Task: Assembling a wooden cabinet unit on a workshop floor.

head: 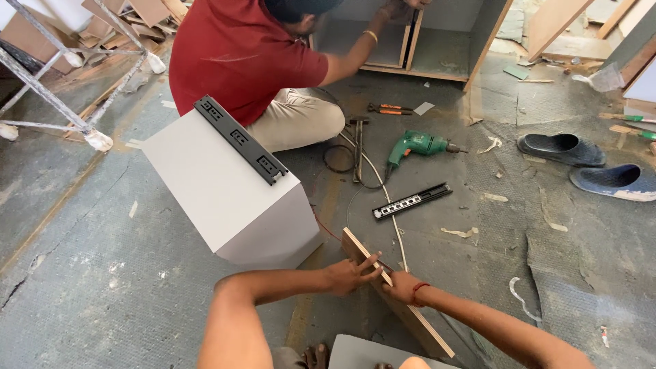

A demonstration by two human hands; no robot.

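Observation:
A thin brown plywood strip (424, 333) stands on its edge on the floor, running from the grey box down toward me. My left hand (350, 273) rests fingers-first on its upper end. My right hand (403, 287), with a red thread at the wrist, grips the strip just to the right of the left hand. A grey drawer box (225, 198) with a black slide rail (239, 139) screwed to its top edge sits just left of the strip.
A person in a red shirt (239, 51) sits ahead, reaching into a grey cabinet (437, 41). On the floor lie a green drill (417, 145), a loose black slide rail (412, 201), a hammer (358, 147), pliers (389, 108) and dark sandals (562, 149). A metal frame (68, 82) stands left.

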